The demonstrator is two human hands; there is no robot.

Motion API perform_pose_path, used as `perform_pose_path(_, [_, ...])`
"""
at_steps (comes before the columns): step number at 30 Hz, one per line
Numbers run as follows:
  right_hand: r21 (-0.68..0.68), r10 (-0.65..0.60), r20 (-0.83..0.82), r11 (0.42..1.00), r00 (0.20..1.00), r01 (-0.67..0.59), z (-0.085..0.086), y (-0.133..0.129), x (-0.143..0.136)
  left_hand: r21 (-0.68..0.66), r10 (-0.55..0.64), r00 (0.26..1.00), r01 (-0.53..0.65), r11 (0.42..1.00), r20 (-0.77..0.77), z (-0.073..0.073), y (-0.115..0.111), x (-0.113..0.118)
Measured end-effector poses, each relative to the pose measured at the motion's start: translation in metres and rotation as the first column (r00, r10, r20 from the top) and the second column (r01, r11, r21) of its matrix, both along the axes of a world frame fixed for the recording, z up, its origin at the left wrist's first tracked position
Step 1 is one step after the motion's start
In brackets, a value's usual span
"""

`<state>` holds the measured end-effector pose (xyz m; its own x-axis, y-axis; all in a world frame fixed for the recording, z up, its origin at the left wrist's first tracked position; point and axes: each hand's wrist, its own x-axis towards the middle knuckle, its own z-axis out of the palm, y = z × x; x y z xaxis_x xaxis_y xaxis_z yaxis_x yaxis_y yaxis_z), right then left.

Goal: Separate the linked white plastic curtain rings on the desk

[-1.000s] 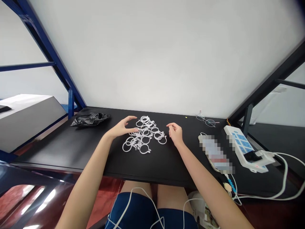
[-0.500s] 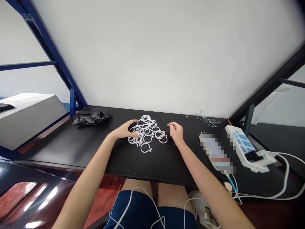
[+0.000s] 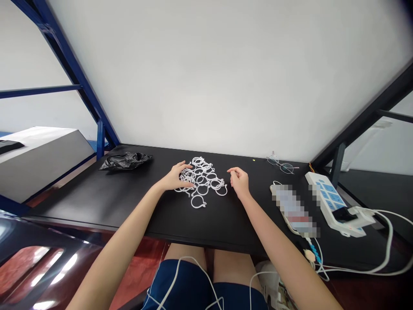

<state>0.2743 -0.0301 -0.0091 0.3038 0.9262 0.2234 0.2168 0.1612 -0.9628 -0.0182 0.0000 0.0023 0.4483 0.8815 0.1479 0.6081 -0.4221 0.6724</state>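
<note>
Black plastic bag (image 3: 124,162), contents hidden, lies crumpled on the bench (image 3: 206,228) — white rings (image 3: 200,176) heap between the left hand (image 3: 174,177), spread open at their edge, and the right hand (image 3: 239,181), closed loosely, apart.

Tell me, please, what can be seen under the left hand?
Between thumb and fingers of the left hand, white rings show on the black table. Anything directly beneath the thumb and palm is covered from view.
</note>
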Motion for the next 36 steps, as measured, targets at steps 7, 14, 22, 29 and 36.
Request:
perform_pose_path(7, [0.127,-0.031,0.203,0.992,0.979,0.005,0.008,-0.011,-0.007,0.156,0.113,0.986,-0.132,0.979,0.122,-0.007,0.003,0.017])
perform_pose_path(14, [0.184,0.272,0.531,0.887,0.802,-0.423,0.02,-0.041,-0.04,0.262,0.126,0.952,-0.201,0.944,0.279,0.0,-0.002,0.02])
perform_pose_path(22, [0.007,0.422,0.726,0.786,0.543,-0.619,0.019,-0.051,-0.057,0.463,0.005,0.979,-0.102,0.881,0.205,0.011,-0.018,0.035])
perform_pose_path(29, [-0.058,0.512,0.595,0.796,0.62,-0.602,0.015,-0.047,-0.054,0.596,-0.012,0.995,-0.047,0.801,0.094,0.018,-0.032,0.045])
perform_pose_path(36, [-0.074,0.595,0.453,0.767,0.664,-0.637,0.019,-0.046,-0.05,0.694,-0.087,0.995,0.022,0.72,0.058,0.021,-0.04,0.048])
